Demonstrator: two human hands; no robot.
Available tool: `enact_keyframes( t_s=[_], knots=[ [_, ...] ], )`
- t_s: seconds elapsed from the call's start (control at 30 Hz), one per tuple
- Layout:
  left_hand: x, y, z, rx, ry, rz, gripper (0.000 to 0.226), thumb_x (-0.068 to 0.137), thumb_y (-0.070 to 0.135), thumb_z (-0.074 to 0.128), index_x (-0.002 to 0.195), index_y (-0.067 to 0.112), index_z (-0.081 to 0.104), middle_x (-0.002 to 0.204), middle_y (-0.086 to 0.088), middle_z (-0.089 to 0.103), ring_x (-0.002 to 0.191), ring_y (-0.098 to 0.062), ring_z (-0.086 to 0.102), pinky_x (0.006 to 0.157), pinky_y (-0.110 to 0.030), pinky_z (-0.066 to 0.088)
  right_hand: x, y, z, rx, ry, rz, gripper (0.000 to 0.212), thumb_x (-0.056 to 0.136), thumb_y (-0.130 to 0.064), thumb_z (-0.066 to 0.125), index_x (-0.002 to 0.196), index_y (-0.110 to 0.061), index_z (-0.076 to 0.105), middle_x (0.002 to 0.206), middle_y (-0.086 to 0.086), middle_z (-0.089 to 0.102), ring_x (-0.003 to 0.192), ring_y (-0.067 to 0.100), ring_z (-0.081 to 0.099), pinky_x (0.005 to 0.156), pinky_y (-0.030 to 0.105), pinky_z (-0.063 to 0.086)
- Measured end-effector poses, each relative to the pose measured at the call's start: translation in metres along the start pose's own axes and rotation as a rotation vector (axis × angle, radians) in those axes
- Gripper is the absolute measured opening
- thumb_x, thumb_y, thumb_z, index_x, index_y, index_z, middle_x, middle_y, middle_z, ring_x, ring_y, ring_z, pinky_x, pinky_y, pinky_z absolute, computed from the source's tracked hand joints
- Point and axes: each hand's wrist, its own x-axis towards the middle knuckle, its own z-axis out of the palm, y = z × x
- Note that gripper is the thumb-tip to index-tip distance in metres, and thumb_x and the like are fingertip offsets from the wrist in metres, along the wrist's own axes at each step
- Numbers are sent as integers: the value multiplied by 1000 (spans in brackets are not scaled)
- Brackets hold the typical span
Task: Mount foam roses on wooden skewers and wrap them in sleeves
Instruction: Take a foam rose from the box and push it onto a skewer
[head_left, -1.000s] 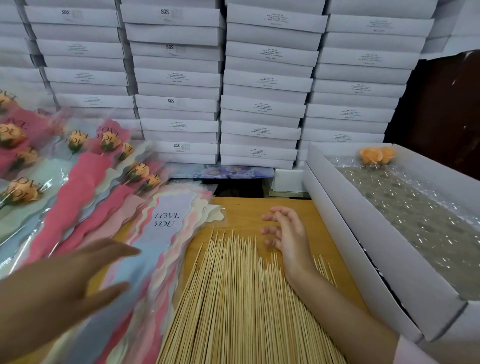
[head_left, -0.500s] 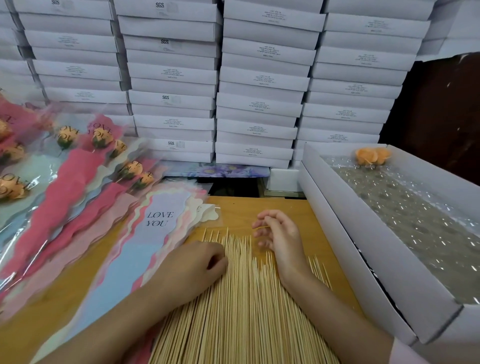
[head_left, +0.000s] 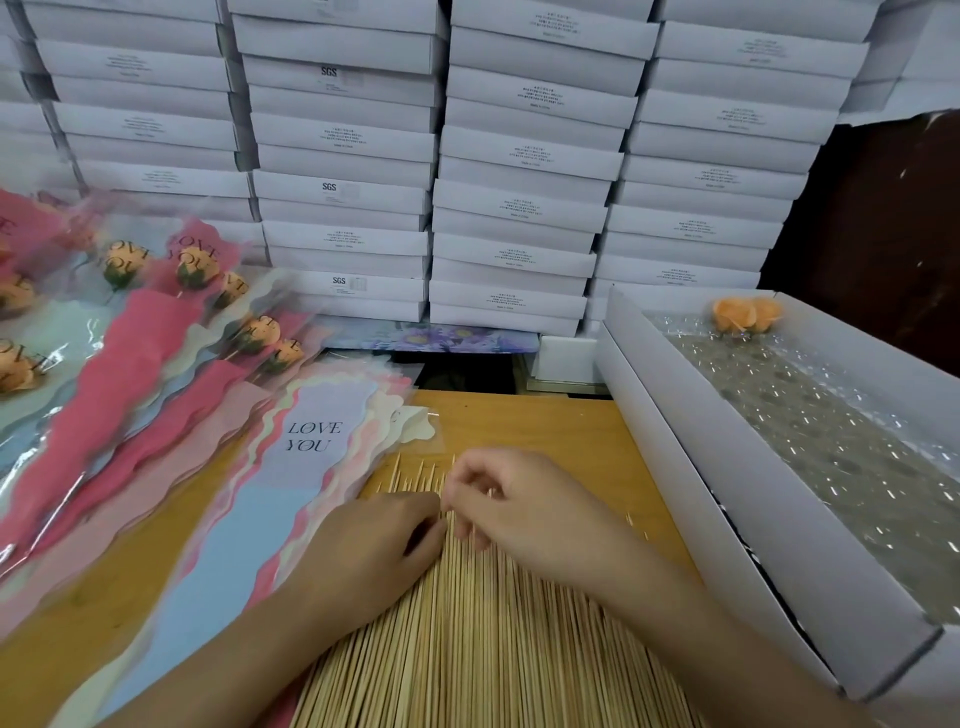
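mid-batch: heap of wrapped roses (head_left: 197, 267) lies far left, so many units are done. Left to do, at least: the loose roses (head_left: 745, 314) in the far corner of the box (head_left: 670, 415). Big fan of skewers (head_left: 483, 639) on the desk (head_left: 545, 426), sleeves (head_left: 311, 441) stacked just beside on the left. Hands together at the tips: right hand (head_left: 514, 506) curled, looks to pinch one of the skewers; left hand (head_left: 379, 540) curled on the pile, can't tell if it grips. Likely step: picking a skewer
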Motion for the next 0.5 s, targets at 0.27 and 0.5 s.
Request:
enact_keyframes(
  t_s=[0.27, 0.5],
  knots=[
    [2, -2, 2, 9, 9, 10, 29, 100, 41, 40, 78, 23, 49, 70, 13, 49, 70, -6, 50, 62, -27, 40, -74, -64, -91, -770, -66, -54, 39, 76, -64, 19, 91, -36, 42, 86, -18, 54, 72, -7, 43, 63, 13, 33],
    [2, -1, 1, -6, 6, 24, 29, 100, 40, 40, 78, 24, 49, 70, 14, 49, 70, -6, 50, 62, -24, 39, 12, 29, -205, -1038, 255, 102, 22, 91, -39, 52, 70, -33, 55, 64, -18, 64, 65, 1, 55, 71, 35, 51]
  ],
)
